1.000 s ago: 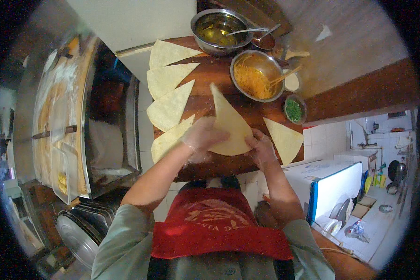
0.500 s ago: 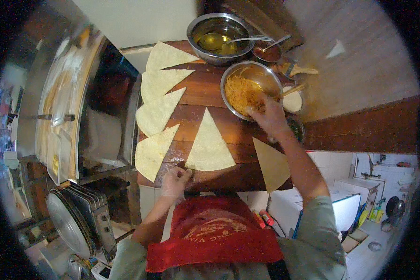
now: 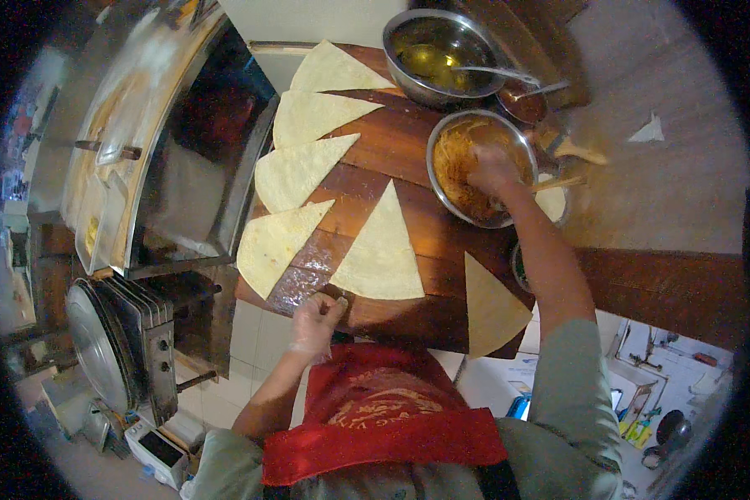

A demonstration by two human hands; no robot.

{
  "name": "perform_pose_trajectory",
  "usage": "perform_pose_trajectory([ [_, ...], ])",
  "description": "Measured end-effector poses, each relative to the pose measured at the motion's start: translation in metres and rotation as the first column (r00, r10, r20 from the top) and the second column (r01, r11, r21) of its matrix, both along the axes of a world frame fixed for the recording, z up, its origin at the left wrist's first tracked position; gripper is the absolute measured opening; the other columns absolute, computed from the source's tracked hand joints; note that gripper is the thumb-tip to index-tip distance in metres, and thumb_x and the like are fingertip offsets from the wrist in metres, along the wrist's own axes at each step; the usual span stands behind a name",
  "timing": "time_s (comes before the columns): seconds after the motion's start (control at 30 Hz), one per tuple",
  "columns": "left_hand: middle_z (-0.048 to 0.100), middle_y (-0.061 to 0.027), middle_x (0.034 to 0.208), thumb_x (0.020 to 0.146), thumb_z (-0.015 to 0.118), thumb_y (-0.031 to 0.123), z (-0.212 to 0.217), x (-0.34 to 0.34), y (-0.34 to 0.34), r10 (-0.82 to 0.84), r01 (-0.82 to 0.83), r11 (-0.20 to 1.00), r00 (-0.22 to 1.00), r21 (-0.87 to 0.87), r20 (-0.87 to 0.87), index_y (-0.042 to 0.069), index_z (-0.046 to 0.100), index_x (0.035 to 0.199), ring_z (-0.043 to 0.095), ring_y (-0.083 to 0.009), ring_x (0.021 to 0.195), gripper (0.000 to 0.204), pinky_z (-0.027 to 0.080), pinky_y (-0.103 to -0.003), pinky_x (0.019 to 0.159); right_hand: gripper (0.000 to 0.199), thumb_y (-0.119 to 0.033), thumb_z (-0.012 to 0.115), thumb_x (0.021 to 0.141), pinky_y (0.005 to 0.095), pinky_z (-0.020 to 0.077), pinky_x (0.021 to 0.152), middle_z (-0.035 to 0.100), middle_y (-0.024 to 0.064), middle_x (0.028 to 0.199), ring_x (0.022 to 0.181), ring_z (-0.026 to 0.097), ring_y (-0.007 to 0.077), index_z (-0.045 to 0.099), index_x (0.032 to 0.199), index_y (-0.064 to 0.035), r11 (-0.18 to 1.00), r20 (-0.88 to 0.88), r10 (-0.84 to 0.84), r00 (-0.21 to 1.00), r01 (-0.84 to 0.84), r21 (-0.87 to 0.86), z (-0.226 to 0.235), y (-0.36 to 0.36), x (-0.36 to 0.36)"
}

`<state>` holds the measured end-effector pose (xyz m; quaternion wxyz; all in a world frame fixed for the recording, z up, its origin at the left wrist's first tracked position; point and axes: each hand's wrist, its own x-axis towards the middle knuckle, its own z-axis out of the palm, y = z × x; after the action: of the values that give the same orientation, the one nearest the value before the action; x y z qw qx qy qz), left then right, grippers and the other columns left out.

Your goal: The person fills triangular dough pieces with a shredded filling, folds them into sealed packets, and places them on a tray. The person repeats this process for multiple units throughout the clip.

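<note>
My right hand (image 3: 490, 171) reaches down into a steel bowl (image 3: 436, 185) of orange shredded filling (image 3: 457, 158); its fingers are hidden among the shreds and blurred. My left hand (image 3: 317, 321), in what looks like a thin clear glove, rests at the board's front edge with fingers curled together and nothing visible in them. Just beyond it a pale dough wedge (image 3: 381, 258) lies flat, its point facing away. Several more wedges (image 3: 308, 162) overlap down the left side of the wooden board (image 3: 358, 187). Another wedge (image 3: 489, 312) lies at the right front corner in shadow.
Behind the filling bowl stands a larger steel bowl (image 3: 425, 83) of yellow liquid with a ladle (image 3: 496, 73). A small bowl of red sauce (image 3: 525, 107), a brush (image 3: 579, 152) and a pale round dish (image 3: 552, 202) sit to the right. A dark glass-sided cabinet (image 3: 200, 158) borders the left.
My right hand has moved from the near side of the bowl deeper into the shredded filling. My left hand stays by the front edge. The whole view has shifted and tilted slightly.
</note>
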<state>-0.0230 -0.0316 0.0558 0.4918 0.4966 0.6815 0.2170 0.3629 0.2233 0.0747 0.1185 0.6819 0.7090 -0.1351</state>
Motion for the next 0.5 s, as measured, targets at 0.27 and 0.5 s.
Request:
perform_pose_trajectory([
  [0.27, 0.064, -0.0131, 0.072, 0.089, 0.071, 0.024, -0.003, -0.001, 0.007, 0.015, -0.013, 0.996, 1.000, 0.088, -0.021, 0.000, 0.064, 0.083, 0.058, -0.0189, 0.064, 0.026, 0.048, -0.035, 0.063, 0.056, -0.020, 0.070, 0.074, 0.0441, 0.0509, 0.092, 0.066, 0.0245, 0.108, 0.102, 0.064, 0.0378, 0.056, 0.126, -0.0046, 0.974, -0.021, 0.228, 0.974, -0.227, 0.005, 0.039, -0.043, -0.005],
  [0.5, 0.065, -0.0174, 0.076, 0.089, 0.069, 0.024, -0.006, -0.004, 0.013, -0.013, 0.016, 0.992, 1.000, 0.129, -0.022, 0.001, 0.065, 0.085, 0.063, -0.0291, 0.068, 0.025, 0.049, -0.039, 0.065, 0.056, -0.019, 0.071, 0.078, 0.0459, 0.0509, 0.091, 0.066, 0.0231, 0.107, 0.099, 0.065, 0.0379, 0.053, 0.130, -0.0068, 0.975, 0.020, 0.190, 0.982, -0.191, 0.117, -0.009, -0.043, 0.004],
])
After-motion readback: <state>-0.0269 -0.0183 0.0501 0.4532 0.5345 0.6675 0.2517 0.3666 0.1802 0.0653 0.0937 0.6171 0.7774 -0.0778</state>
